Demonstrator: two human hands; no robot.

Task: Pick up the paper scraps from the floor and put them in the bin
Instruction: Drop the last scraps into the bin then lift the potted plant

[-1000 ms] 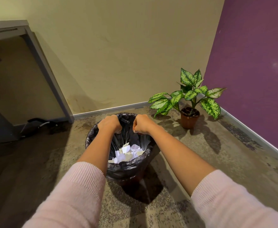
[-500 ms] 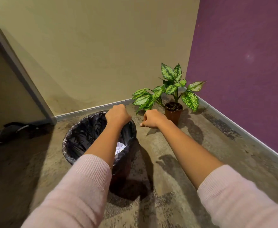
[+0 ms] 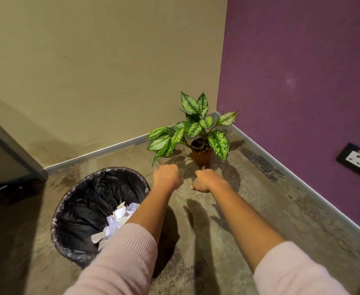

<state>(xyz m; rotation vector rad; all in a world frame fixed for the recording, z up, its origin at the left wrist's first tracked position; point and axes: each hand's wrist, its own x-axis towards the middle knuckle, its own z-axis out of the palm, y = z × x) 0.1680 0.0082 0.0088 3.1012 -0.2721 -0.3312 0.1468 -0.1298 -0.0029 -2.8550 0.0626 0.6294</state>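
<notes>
Lying binned, paper scraps (image 3: 117,222) behind fingers (image 3: 193,186).

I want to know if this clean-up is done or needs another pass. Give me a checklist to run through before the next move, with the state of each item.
1. Scraps inside the bin: ok.
2. Bin upright, liner over rim: ok.
3. Floor in view free of scraps: ok.
4. Left hand empty: cannot tell, fingers curled.
5. Right hand empty: cannot tell, fingers curled.
6. Plant undisturbed, upright: ok.
</notes>
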